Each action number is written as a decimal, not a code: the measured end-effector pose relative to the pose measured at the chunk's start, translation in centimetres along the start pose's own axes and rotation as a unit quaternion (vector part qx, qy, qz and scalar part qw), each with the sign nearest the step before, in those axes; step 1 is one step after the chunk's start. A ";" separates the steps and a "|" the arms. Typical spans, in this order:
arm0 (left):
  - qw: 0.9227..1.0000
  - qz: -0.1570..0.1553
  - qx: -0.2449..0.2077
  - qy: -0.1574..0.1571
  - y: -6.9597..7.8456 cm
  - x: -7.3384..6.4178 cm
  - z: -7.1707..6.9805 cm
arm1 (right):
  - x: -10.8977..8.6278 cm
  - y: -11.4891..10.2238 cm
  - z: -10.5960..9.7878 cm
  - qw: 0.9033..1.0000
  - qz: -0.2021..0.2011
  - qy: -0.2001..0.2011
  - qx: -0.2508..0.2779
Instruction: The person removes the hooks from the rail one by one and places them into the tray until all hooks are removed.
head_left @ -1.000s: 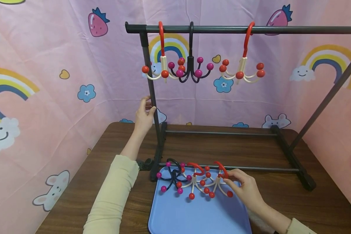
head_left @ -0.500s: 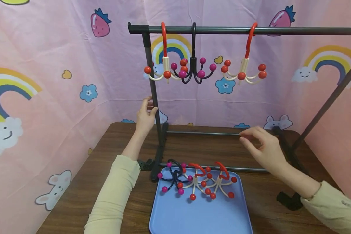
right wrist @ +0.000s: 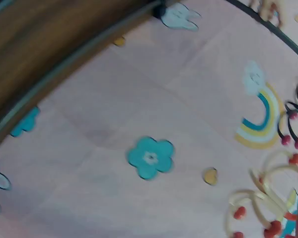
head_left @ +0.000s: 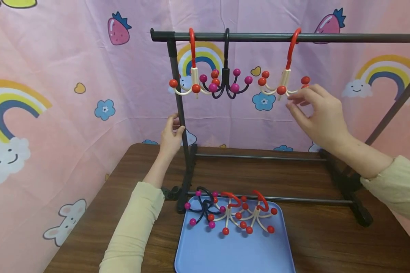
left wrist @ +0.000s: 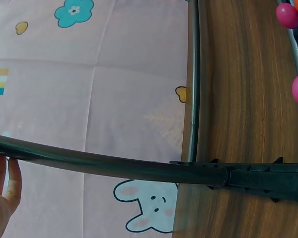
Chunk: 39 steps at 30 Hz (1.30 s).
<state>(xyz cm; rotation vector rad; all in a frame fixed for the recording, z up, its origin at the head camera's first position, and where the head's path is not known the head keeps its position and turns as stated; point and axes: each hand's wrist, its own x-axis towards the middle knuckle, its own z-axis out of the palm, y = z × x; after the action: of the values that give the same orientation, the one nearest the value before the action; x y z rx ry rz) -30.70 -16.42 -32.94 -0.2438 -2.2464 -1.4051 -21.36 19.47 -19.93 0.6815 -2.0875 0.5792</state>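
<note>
My left hand [head_left: 172,136] grips the upright post [head_left: 181,110] of a dark clothes rack, its thumb and fingers on either side; the left wrist view shows fingers [left wrist: 14,183] at the post. My raised right hand [head_left: 322,113] is beside a hanging red-and-cream multi-hook hanger [head_left: 284,77], fingers loosely bent, overlapping its right hooks in the head view. That hanger [right wrist: 268,198] is blurred in the right wrist view. Further left on the top bar [head_left: 259,37] hang a black hanger [head_left: 226,76] with magenta balls and another red-and-cream hanger [head_left: 194,74].
A blue tray [head_left: 235,250] on the wooden table [head_left: 150,167] holds a black hanger [head_left: 205,206] and two red-and-cream hangers [head_left: 228,212], [head_left: 257,212] lying close together. The rack's lower rails [head_left: 294,199] run behind the tray. Patterned cloth [head_left: 136,76] surrounds the table.
My right hand has let go of the rightmost hanger on the tray and risen to the hanging hanger on the right. My left hand stays on the post.
</note>
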 end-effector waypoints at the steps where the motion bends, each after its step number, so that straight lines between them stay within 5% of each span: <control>1: 1.000 0.001 0.000 0.001 0.0 0.0 0.0 | 0.8 -0.1 -0.1 1.000 0.025 0.005 0.007; 4: 1.000 0.004 0.002 0.005 0.0 0.0 -0.1 | 2.9 -0.5 -0.5 0.989 0.137 0.017 0.060; 7: 1.000 0.009 0.002 0.006 0.0 0.0 -0.1 | 4.7 -0.4 -0.6 0.961 0.250 0.022 0.118; 12: 1.000 0.009 0.005 0.001 -0.1 -0.2 0.0 | 6.7 0.0 -0.1 0.932 0.334 0.006 0.142; 21: 1.000 0.017 0.006 0.005 -0.1 -0.1 0.0 | 9.4 -0.1 0.8 0.868 0.407 0.027 0.284; 25: 1.000 0.015 0.004 0.005 0.0 -0.1 -0.1 | 9.8 -0.1 1.2 0.854 0.408 0.050 0.317; 39: 1.000 0.010 -0.002 0.005 -0.1 0.3 0.1 | 10.1 0.3 0.8 0.833 0.385 0.089 0.387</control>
<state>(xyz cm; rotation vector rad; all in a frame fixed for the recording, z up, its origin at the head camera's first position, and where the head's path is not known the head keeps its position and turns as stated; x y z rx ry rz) -31.01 -16.42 -32.92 -0.2600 -2.2268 -1.3979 -27.06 16.57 -12.01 0.1326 -1.8484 1.9299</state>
